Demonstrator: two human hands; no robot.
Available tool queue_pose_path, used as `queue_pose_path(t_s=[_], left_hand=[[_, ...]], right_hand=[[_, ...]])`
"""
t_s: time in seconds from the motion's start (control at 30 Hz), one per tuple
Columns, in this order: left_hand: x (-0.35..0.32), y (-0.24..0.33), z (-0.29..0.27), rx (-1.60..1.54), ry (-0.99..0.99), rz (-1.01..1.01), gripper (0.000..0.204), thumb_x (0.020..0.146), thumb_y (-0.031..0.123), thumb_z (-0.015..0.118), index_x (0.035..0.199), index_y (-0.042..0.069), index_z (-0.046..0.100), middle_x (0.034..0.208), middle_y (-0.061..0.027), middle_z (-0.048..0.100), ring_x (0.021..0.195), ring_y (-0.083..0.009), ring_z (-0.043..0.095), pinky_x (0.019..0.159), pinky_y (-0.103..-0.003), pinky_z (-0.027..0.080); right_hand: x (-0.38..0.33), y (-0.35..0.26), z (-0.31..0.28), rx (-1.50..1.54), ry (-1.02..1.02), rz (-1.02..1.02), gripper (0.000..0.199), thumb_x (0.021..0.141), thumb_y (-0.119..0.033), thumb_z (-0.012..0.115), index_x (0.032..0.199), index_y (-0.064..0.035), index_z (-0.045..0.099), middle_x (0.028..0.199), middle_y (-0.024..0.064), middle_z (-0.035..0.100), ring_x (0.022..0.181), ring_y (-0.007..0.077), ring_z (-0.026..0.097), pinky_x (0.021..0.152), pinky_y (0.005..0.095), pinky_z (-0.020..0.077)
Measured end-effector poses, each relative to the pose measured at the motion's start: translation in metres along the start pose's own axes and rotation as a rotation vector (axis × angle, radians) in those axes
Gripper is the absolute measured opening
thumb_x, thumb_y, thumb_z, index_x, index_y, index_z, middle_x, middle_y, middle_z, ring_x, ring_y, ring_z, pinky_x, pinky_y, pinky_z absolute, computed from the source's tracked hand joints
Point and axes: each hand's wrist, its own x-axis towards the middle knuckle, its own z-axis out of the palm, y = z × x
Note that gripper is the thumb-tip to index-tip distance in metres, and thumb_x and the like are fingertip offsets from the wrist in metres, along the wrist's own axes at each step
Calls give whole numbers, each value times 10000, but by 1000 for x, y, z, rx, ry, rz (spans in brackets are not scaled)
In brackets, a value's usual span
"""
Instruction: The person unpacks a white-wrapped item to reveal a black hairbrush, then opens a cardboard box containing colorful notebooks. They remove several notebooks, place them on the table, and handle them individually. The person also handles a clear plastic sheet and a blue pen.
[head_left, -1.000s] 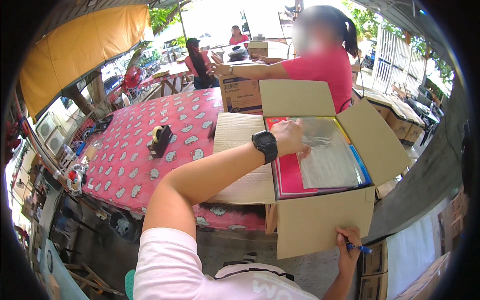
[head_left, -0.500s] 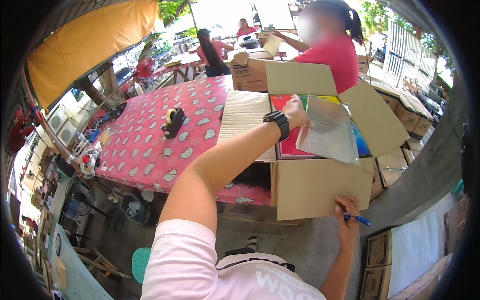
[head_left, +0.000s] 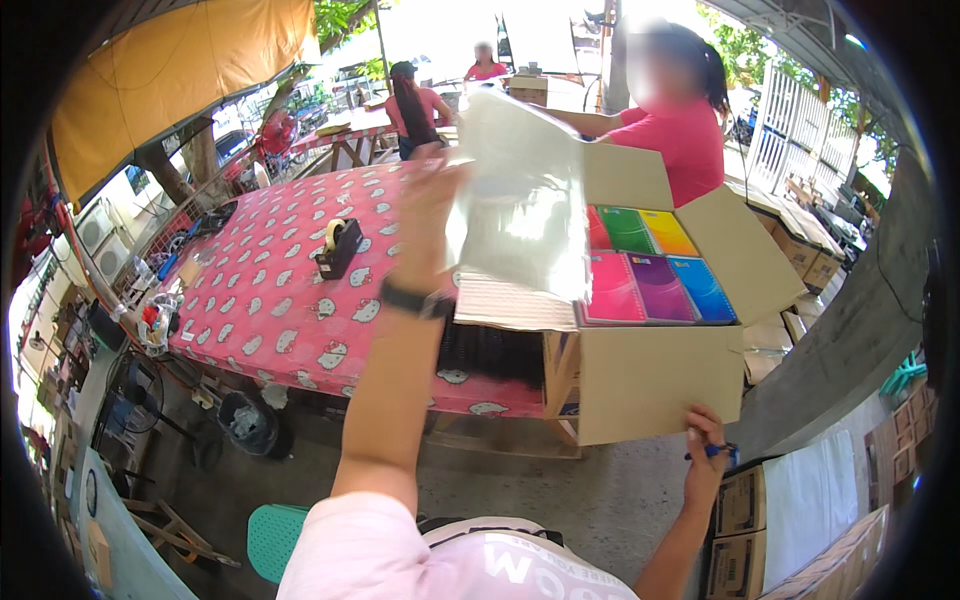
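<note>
In the head view, the left hand [head_left: 428, 195] is raised high above the desk [head_left: 270, 300], its fingers closed on the edge of a clear plastic sheet [head_left: 520, 200] that hangs in the air over the open cardboard box [head_left: 650, 375]. A black watch [head_left: 415, 302] sits on that wrist. The right hand [head_left: 705, 450] is low at the box's front flap, touching its lower right corner, with the fingers wrapped around a blue pen [head_left: 715, 452]. Inside the box lie coloured notebooks [head_left: 650, 270], pink, green, yellow, purple and blue, in two rows. The box stands at the desk's near right edge, flaps spread open. On the pink patterned cloth, well apart from the box, sits a black tape dispenser [head_left: 338, 245]. Behind the box a person in a pink shirt [head_left: 690, 140] reaches across. More cardboard boxes [head_left: 740, 505] stand on the floor at lower right.
</note>
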Motion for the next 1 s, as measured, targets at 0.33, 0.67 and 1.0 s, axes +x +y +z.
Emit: queue_pose_path(t_s=[0.33,0.67,1.0], left_hand=[[-171,100,-204,-256,756,-513,300,809,17,614,1088,-24,509,1046,-87,564,947,-200,567,847,-349,475],[-273,204,-349,71,926,-406,437,820,52,627,1209,-36,448,1156,-97,536,1027,-196,538,922,-352,430],[-325,222,-410,12,1144,-278,574,900,406,505,1296,11,377,1294,-101,442,1157,-231,433,1001,-381,317]], right_hand=[[-43,-75,104,346,-224,-150,142,856,-124,578,964,-33,585,776,37,515,619,89,486,510,194,385],[-82,-45,411,-136,-1038,401,241,837,-256,617,958,-48,604,674,42,550,596,115,498,560,275,413],[-11,72,573,-827,-791,-81,281,814,-258,567,956,-17,585,918,174,595,900,342,573,773,416,451]])
